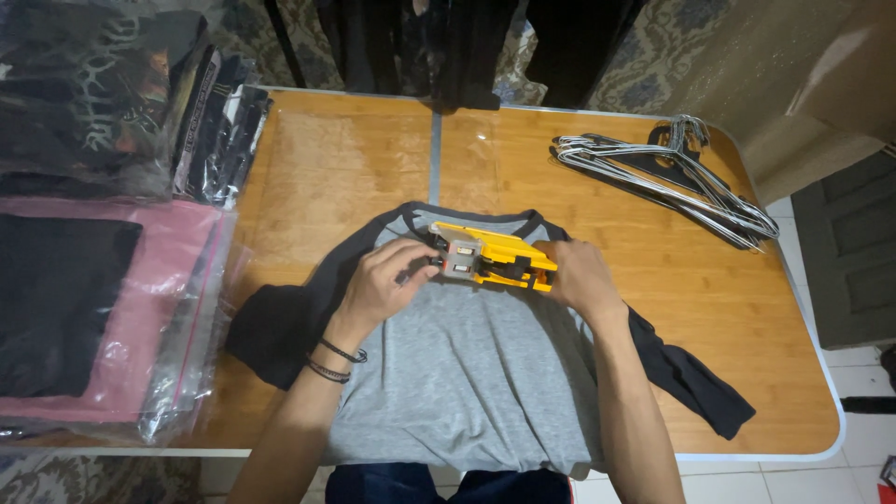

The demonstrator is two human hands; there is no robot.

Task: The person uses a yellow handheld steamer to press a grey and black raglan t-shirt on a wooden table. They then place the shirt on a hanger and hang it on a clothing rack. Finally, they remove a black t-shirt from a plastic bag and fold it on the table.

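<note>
Both hands gripping yellow tool [493, 258] over shirt [467, 355] collar; left hand [387, 280] pinching its grey end, right hand [579, 275] clasping body, steadying it.

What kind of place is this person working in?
Probably a small home clothing-packing spot: a grey raglan shirt lies on a folding table, beside bagged garments and wire hangers.

Wooden folding table [728, 308] on white tiled floor [868, 373], patterned curtain [653, 56] behind.
</note>
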